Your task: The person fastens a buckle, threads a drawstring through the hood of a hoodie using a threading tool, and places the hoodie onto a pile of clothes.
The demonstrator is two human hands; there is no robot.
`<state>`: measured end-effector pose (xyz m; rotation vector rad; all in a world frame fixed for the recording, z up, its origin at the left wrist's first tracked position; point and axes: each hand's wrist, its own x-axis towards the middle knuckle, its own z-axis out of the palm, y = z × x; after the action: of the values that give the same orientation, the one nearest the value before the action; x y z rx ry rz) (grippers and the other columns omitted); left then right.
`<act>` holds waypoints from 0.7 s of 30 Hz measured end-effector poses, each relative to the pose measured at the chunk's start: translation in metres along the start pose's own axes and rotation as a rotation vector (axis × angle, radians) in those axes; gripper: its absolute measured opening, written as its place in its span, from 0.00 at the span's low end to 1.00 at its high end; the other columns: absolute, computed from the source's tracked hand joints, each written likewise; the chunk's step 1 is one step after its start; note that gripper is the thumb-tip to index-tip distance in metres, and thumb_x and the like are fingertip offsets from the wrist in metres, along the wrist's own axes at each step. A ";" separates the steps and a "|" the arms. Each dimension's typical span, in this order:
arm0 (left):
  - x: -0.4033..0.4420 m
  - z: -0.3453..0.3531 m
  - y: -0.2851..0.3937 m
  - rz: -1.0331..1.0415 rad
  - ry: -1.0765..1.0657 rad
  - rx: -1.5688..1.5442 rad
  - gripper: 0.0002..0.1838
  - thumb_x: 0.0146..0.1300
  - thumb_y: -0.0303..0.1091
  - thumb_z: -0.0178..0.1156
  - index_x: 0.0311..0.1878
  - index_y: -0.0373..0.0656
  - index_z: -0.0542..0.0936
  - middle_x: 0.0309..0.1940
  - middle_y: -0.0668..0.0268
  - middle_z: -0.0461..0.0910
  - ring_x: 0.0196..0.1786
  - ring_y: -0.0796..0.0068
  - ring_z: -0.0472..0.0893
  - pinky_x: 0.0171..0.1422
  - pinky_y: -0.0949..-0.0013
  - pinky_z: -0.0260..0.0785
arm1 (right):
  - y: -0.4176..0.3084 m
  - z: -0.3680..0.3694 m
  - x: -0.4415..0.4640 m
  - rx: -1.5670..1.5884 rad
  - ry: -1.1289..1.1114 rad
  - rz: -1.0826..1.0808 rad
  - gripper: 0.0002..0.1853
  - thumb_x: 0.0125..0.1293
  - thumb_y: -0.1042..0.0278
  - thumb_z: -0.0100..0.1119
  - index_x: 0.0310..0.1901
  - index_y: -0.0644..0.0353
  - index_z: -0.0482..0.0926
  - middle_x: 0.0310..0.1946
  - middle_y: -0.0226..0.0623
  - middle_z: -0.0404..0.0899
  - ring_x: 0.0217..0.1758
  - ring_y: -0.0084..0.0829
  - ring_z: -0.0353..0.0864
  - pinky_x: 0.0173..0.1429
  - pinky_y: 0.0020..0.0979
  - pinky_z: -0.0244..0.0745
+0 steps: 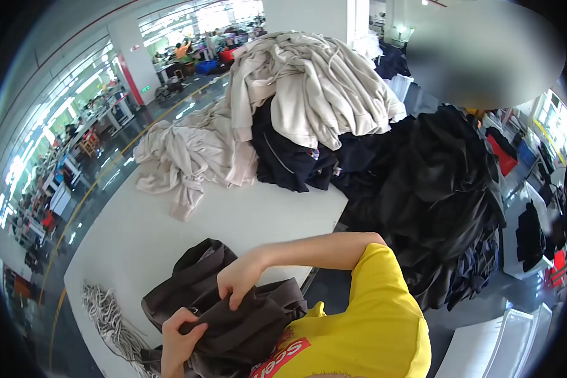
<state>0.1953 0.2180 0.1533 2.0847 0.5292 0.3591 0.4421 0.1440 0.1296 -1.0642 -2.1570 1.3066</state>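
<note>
A broad white tabletop point(246, 214) spreads beneath the work. At its far right, a big heap of black cloth garments point(435, 189) stands high, spilling down past the table's edge. Beside it, at the far end, a mound of cream fleece-like garments point(321, 88) lies partly over a lower stack of navy fabric point(290, 157). The dark brown, smooth-woven garment point(246, 321) lies crumpled at the near edge — directly under both hands, against the front of the person's yellow T-shirt point(384, 315). A tangled bundle of pale grey-white cords point(107, 309) rests to its left, well apart from the right hand.

The right hand point(242, 274) reaches over the brown garment from above, thumb and forefinger narrowly spaced with their tips on the cloth; whether it grips, I cannot tell. The left hand point(177, 340) is at the garment's left side, pinching a fold between thumb and forefinger — just beside a tiny shiny metal ring point(194, 310).
</note>
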 end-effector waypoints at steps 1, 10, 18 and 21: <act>0.000 -0.003 0.003 0.056 -0.024 0.024 0.09 0.44 0.20 0.65 0.26 0.34 0.74 0.22 0.69 0.72 0.29 0.80 0.70 0.36 0.77 0.61 | -0.001 -0.005 -0.003 -0.003 0.009 0.012 0.17 0.61 0.60 0.59 0.32 0.70 0.79 0.18 0.37 0.75 0.25 0.25 0.74 0.32 0.31 0.68; 0.004 -0.001 0.003 0.120 0.045 0.102 0.12 0.43 0.18 0.67 0.30 0.36 0.73 0.25 0.68 0.72 0.31 0.78 0.71 0.36 0.76 0.61 | 0.011 -0.012 0.025 0.175 -0.126 -0.032 0.18 0.67 0.61 0.56 0.33 0.73 0.76 0.20 0.36 0.74 0.27 0.18 0.66 0.33 0.30 0.65; 0.001 0.016 -0.039 -0.164 0.134 -0.128 0.18 0.47 0.19 0.67 0.42 0.37 0.73 0.32 0.68 0.78 0.38 0.81 0.76 0.46 0.77 0.67 | 0.034 0.016 0.073 0.007 0.014 -0.142 0.14 0.65 0.64 0.56 0.33 0.71 0.78 0.22 0.42 0.77 0.27 0.25 0.70 0.35 0.32 0.66; 0.000 0.015 -0.044 -0.190 0.116 -0.115 0.18 0.49 0.22 0.69 0.43 0.37 0.73 0.33 0.65 0.79 0.39 0.80 0.78 0.46 0.78 0.67 | 0.034 0.021 0.082 -0.003 0.057 -0.130 0.13 0.63 0.64 0.58 0.33 0.69 0.79 0.23 0.45 0.78 0.27 0.31 0.73 0.35 0.34 0.67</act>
<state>0.1919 0.2286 0.1080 1.8935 0.7521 0.3911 0.3904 0.2048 0.0861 -0.9337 -2.1476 1.2005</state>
